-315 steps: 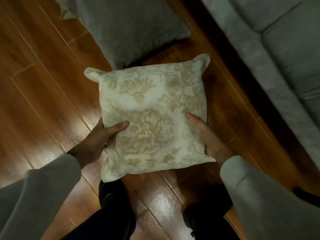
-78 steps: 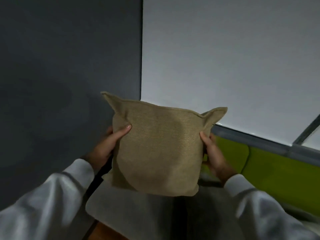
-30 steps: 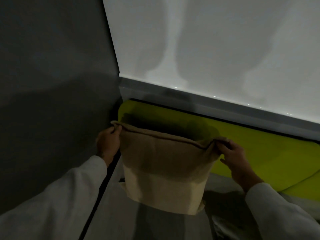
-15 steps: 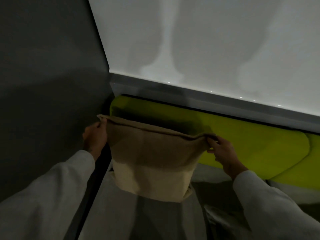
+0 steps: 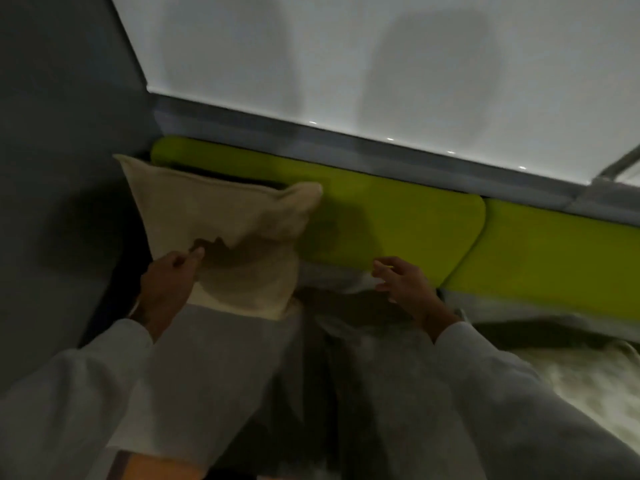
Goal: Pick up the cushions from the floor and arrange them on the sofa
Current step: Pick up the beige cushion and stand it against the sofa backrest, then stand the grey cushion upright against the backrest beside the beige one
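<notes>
Fingers [image 5: 194, 254] of the left hand [image 5: 166, 285] were pressed into the front of the cushion [image 5: 214, 216], denting the fabric more than gripping it, and whether the thumb had any hold behind was impossible to tell. Right hand [image 5: 405, 285] hung loose with its fingers spread, touching nothing, just off the cushion's right side and in front of the green backrest [image 5: 398, 216]. Cushion itself stood upright in the sofa's left corner, bottom on the grey seat [image 5: 214, 358], top leaning toward the backrest and the dark wall [image 5: 62, 133]. Honestly the risky bit looked like the lean: its right ear was flopped over and the middle caved in, so once that left hand let go, it could slump forward or slide flat onto the seat. Pushing too hard could also wedge it crooked into the gap by the wall. Another pale, blurry thing sat at the lower right, maybe a second cushion, too smeared to say.
</notes>
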